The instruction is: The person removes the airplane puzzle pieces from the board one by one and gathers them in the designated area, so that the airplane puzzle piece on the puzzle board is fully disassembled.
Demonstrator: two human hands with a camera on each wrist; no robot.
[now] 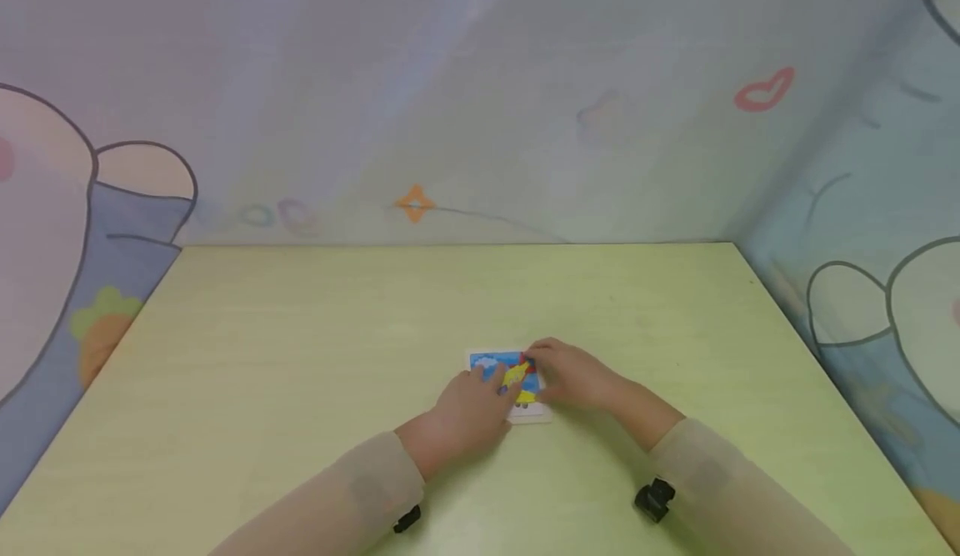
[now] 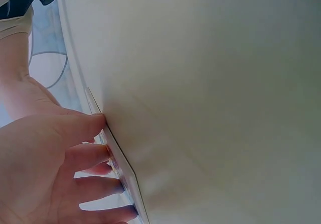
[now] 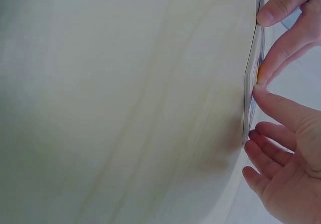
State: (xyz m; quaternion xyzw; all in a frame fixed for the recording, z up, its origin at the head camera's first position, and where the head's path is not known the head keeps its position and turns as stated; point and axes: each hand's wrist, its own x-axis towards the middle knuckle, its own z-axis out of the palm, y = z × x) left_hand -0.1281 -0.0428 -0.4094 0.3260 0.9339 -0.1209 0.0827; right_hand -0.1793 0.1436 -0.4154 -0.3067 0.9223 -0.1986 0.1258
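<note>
A small flat picture board [image 1: 486, 360] with a white border lies on the table, its print blue, yellow and red. My left hand [image 1: 468, 410] reaches over its left side. Its fairly straight fingers rest on the print, and its thumb [image 2: 95, 125] touches the near edge. At the board's right side is my right hand [image 1: 581, 374], index finger at the far right corner and thumb by the right edge. In the right wrist view this thumb [image 3: 273, 101] and index finger stand apart along the board; the other fingers are loosely bent. Part of the print is hidden under the left fingers.
The pale table [image 1: 300, 314] stretches away around the board. A patterned cloth wall [image 1: 450, 81] stands along its far edge and sides. A black strap buckle [image 1: 655, 499] sits at the right sleeve, another [image 1: 407, 519] at the left.
</note>
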